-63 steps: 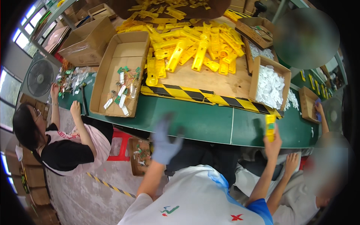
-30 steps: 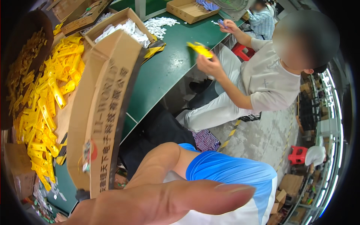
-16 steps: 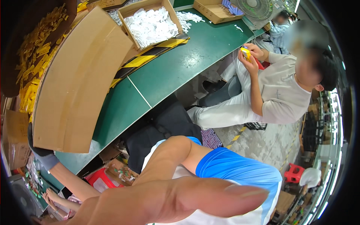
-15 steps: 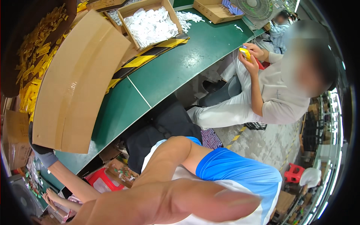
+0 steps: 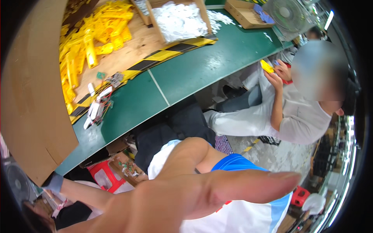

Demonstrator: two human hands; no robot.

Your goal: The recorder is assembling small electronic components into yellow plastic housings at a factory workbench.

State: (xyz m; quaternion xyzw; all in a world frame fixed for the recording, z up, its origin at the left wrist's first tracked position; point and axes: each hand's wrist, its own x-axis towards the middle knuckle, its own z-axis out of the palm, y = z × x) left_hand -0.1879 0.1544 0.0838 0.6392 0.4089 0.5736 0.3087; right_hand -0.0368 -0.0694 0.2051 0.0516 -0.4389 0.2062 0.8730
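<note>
My right hand [image 5: 175,196] is raised very close to the camera, thumb stretched to the right. Its other fingers are mostly hidden, and it touches nothing that shows. On the left, my left hand [image 5: 49,180], in a dark glove or cuff with a grey-blue band, is at the lower corner of a large brown cardboard sheet [image 5: 37,93] and seems to grip it; the fingers are hidden behind it. Beside the sheet lies a heap of yellow plastic housings [image 5: 89,44] on a wooden board [image 5: 134,42]. Small white parts with wires [image 5: 97,108] rest at the board's near corner.
The green bench [image 5: 186,73] carries an open carton [image 5: 208,19] of white plastic pieces, a shallow box [image 5: 241,13] with purple pieces and a fan [image 5: 287,15]. A co-worker [image 5: 299,112] sits at right, holding a yellow piece [image 5: 267,66]. Below stands a red stool [image 5: 112,176].
The cardboard sheet has moved left with my left hand, uncovering the yellow housings and wired parts. My right thumb has shifted up and right. The view has turned somewhat left.
</note>
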